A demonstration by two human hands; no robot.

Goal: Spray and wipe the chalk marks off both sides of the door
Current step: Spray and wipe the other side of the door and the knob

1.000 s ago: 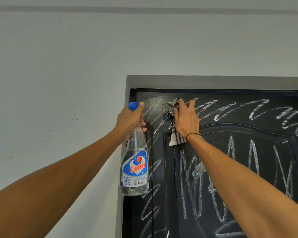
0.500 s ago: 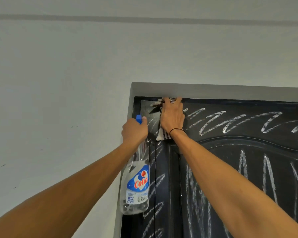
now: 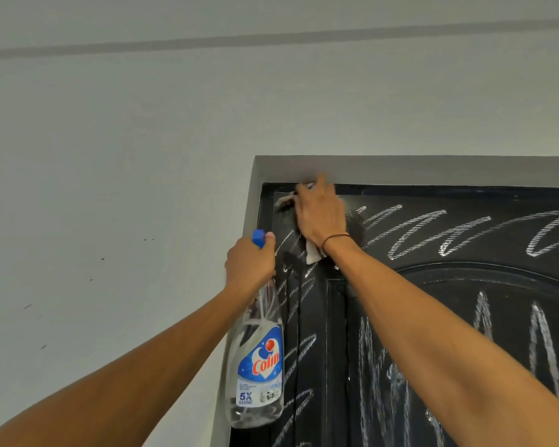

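**Wipe reached top-left corner of door**

Right hand point(image 3: 320, 217) pressed the cloth point(image 3: 313, 254) flat on the door point(image 3: 465, 317), up at 12 o'clock of the view centre, fingers spread fairly straight over the cloth, fingertips touching the top edge under the frame point(image 3: 400, 169). Cloth was mostly hidden under the palm; a pale corner stuck out below the wrist, a bit showed at 9 o'clock of the hand.

Change: a second earlier the hand was lower and further right on the upper panel; it climbed up-left into the corner. The scribbles there were gone, leaving a dark wet patch, streaks running down. Judgement: corner nearly done, the rest of this side barely started; other side not yet visible.

Left hand point(image 3: 250, 262) gripped the neck of the spray bottle point(image 3: 255, 366), fingers curled round it, thumb by the blue nozzle; bottle hung upright just beside the door's left edge. It stayed roughly there throughout.

Edges/room: no room at 12 or 9 o'clock, frame blocked both. Open room at 3 o'clock along the row of chalk marks point(image 3: 433, 230) and at 6 o'clock down the left strip, where more scribbles remained. Bottle sat close to the wiping wrist; likely clash if the hand swept down-left.
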